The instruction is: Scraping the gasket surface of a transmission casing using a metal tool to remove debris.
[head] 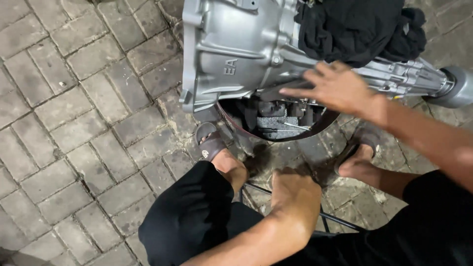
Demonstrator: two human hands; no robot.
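A person is squatting on a grey brick pavement (pixel 74 123) over a large silver metal gearbox housing (pixel 236 49), which is lying on its side across the top of the view, its narrow tail end (pixel 419 79) pointing to the right. The right hand (pixel 335 87) is resting flat on the lower edge of the housing, fingers spread and open, gripping nothing. The left hand (pixel 293 192) is hanging low between the knees, knuckles facing the camera; whether it is closed on anything cannot be told, since the fingers are curling out of sight. A thin dark rod (pixel 340 221) is lying on the pavement just beneath that hand. A black cloth (pixel 359 27) is sitting bunched on top of the housing. The person is wearing black shorts (pixel 192 216) and dark sandals (pixel 209 143), one foot planted either side of the housing's open underside.
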